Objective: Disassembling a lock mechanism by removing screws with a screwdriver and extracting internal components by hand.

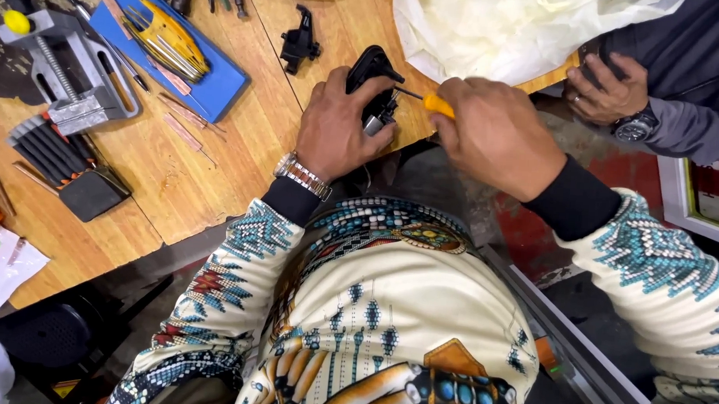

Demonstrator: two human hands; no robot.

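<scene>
My left hand [339, 127] grips a small black device [371, 84] with a metal part showing at its lower side, held against the edge of the wooden table [214, 162]. My right hand [494, 135] is closed around a screwdriver with a yellow handle [438, 105]; its thin shaft points left into the black device. A metal watch sits on my left wrist.
A loose black plastic part [300, 41] lies on the table beyond my left hand. Further left are a blue tray [210, 88] with yellow-handled tools, a grey vise [79, 72] and a black tool pouch [66, 166]. Another person's hand [607, 92] rests at the upper right beside a white bag [500, 25].
</scene>
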